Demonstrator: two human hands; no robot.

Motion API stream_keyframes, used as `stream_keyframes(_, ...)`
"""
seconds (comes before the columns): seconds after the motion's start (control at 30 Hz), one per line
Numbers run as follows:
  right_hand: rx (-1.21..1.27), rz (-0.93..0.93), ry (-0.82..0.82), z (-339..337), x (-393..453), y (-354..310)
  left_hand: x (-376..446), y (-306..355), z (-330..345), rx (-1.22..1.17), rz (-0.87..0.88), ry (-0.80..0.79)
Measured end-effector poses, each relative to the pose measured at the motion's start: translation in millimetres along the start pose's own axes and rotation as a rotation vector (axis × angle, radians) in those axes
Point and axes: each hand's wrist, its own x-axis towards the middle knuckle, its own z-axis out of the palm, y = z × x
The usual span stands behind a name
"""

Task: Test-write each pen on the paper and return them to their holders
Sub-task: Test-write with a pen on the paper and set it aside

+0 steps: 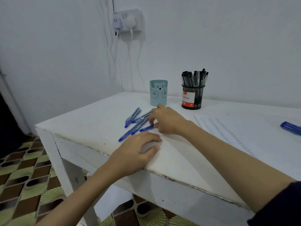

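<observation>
Right hand picking a blue pen out of the loose pile

The right hand's fingers (152, 121) curl down and pinch the end of one blue capped plastic pen (146, 128) lying on the white painted wooden surface (91, 121), at the near edge of a loose pile of blue pens (135, 119). The right hand (167, 120) reaches across from the right; the left hand (138, 152) rests flat near the front edge with fingers extended, gripping nothing. Just behind the pile stands a pale blue bear-faced pen holder (158, 92), apparently empty, and to its right a black mesh pen holder (193, 97) packed with black pens. The white lined sheet of paper (228, 131) lies to the right, with a few more blue pens (291, 127) beyond it. This looks like the pick-up step; next the pen needs lifting clear of its neighbours and carrying to the paper for a test stroke.
</observation>
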Motion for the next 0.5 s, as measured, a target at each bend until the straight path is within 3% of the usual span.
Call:
stream_keyframes(0.13, 0.040, 0.100, 0.020, -21, -18, 10, 1, 0, -1, -0.007, 0.027, -0.003)
stream_keyframes(0.3, 0.503, 0.334, 0.203, -67, -47, 37, 16, 19, -2, 0.015, 0.097, 0.014)
stream_keyframes(0.5, 1.171, 0.605, 0.230, -100, -105, 74, 56, 63, 29, 0.036, 0.205, -0.110)
